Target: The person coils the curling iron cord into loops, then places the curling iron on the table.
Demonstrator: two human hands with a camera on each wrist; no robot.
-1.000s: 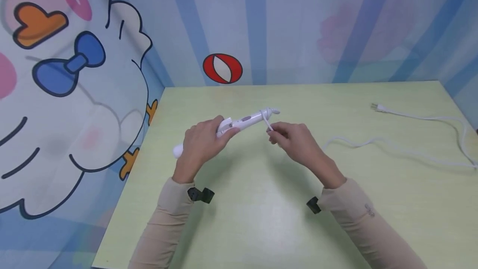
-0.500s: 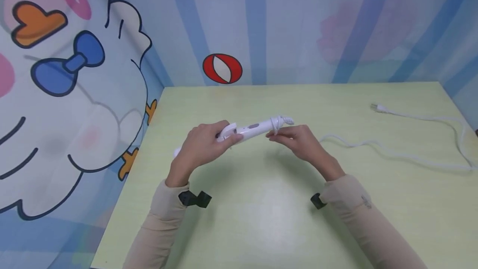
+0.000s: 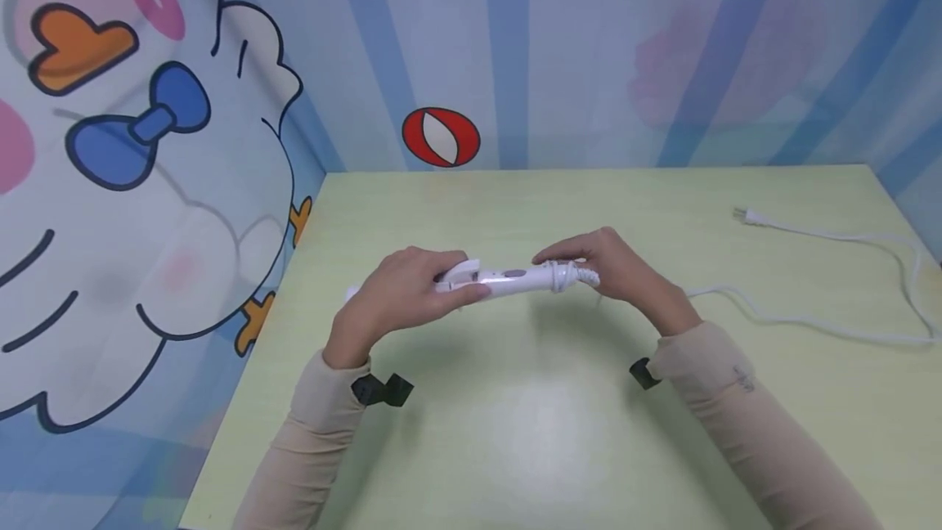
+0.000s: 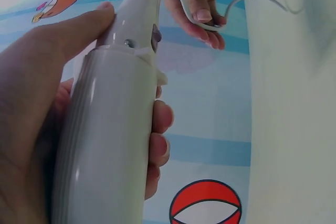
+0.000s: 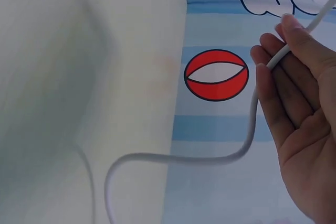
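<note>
A white wand-shaped appliance (image 3: 504, 285) is held above the middle of the table, lying nearly level from left to right, with a grey oval button (image 3: 515, 273) on its side. The left hand (image 3: 401, 289) is clamped round its body, thumb along one side and fingers curled round the other. White cord (image 3: 562, 275) is wrapped about the appliance's right end, next to the ribbed sleeve where it leaves the body. The right hand (image 3: 621, 264), just beside that end, pinches the cord between thumb and fingers. From there the cord runs across the right of the pale green table (image 3: 530, 440), bends near the right edge and returns to a two-pin plug (image 3: 754, 217) at the far right. Behind stands a blue striped wall (image 3: 574, 64) printed with a red-and-white ball (image 3: 441, 137); a large cartoon bird (image 3: 147, 211) fills the left.
</note>
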